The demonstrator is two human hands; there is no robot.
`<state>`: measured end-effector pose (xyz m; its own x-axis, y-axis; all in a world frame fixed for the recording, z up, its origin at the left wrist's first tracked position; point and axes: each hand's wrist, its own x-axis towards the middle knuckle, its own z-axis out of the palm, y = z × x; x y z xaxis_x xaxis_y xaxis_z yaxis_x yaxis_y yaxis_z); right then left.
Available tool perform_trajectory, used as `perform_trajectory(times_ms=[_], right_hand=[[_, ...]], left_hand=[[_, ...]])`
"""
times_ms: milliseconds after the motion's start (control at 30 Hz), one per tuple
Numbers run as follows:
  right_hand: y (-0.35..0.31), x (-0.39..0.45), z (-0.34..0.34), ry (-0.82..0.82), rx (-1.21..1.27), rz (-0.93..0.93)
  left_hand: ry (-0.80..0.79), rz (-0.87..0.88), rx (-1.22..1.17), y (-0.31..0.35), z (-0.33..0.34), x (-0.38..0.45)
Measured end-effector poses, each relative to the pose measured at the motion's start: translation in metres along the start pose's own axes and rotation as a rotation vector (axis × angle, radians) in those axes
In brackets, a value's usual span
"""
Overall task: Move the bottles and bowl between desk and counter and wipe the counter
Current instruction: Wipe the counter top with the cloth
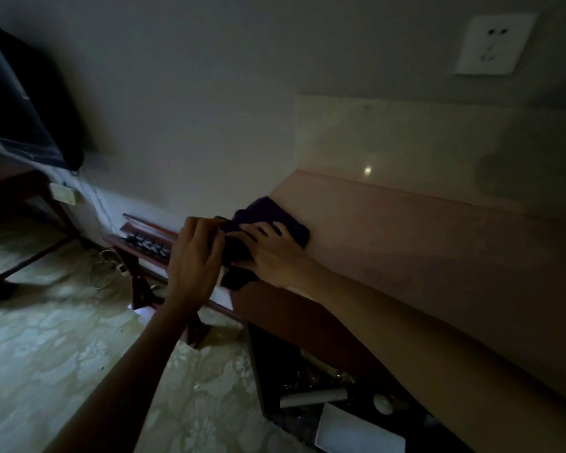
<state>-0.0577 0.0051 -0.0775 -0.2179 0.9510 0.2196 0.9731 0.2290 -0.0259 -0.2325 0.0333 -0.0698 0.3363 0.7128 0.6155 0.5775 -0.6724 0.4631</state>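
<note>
A: Item one, cloth [276, 217]?
B: Dark purple, bunched, at the left end of the bench [422, 237]; one fold hangs over the front corner.

A: Hands?
B: Right hand [268, 253] lies on the cloth, fingers [255, 228] spread fairly flat, pressing it to the bench. Left hand [195, 256] is at the cloth's left edge, fingers curled and pinching it; fingertips are hidden behind the fabric.

A: Bench itself?
B: Pale pink top, glossy backsplash [406, 142] with one small light reflection.

A: Surroundings?
B: White socket [494, 44] on the wall above. Red wooden rack [144, 237] to the left, low down. Dark screen [20, 103] at far left, cut off by the frame. Patterned floor [46, 338].

A: Below the bench?
B: Open cupboard [307, 371], very dark; a pale cylinder [312, 398] and white paper show, the rest unreadable.
</note>
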Motion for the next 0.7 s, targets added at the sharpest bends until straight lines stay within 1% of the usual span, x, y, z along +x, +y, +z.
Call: perform_trajectory(times_ms=[100,167,233,333,433,533,700], right_hand=[[0.018,-0.045,-0.018,-0.024,0.022,0.053],[0.031,-0.074,-0.03,-0.068,0.045,0.12],[0.047,-0.105,-0.044,-0.121,0.064,0.194],[0.079,-0.156,-0.06,-0.128,0.061,0.301],[0.113,-0.218,-0.075,-0.119,0.016,0.434],[0.143,-0.272,-0.088,-0.13,0.01,0.556],[0.182,-0.37,-0.106,-0.077,0.024,0.747]], left_hand=[[0.01,0.038,-0.019,0.022,0.016,0.001],[-0.009,0.051,-0.029,0.04,0.027,0.0],[-0.033,0.072,-0.093,0.065,0.039,0.0],[-0.092,0.167,-0.168,0.113,0.064,0.001],[-0.208,0.294,-0.202,0.168,0.098,-0.002],[-0.331,0.415,-0.176,0.208,0.128,-0.009],[-0.517,0.607,-0.181,0.269,0.166,-0.036]])
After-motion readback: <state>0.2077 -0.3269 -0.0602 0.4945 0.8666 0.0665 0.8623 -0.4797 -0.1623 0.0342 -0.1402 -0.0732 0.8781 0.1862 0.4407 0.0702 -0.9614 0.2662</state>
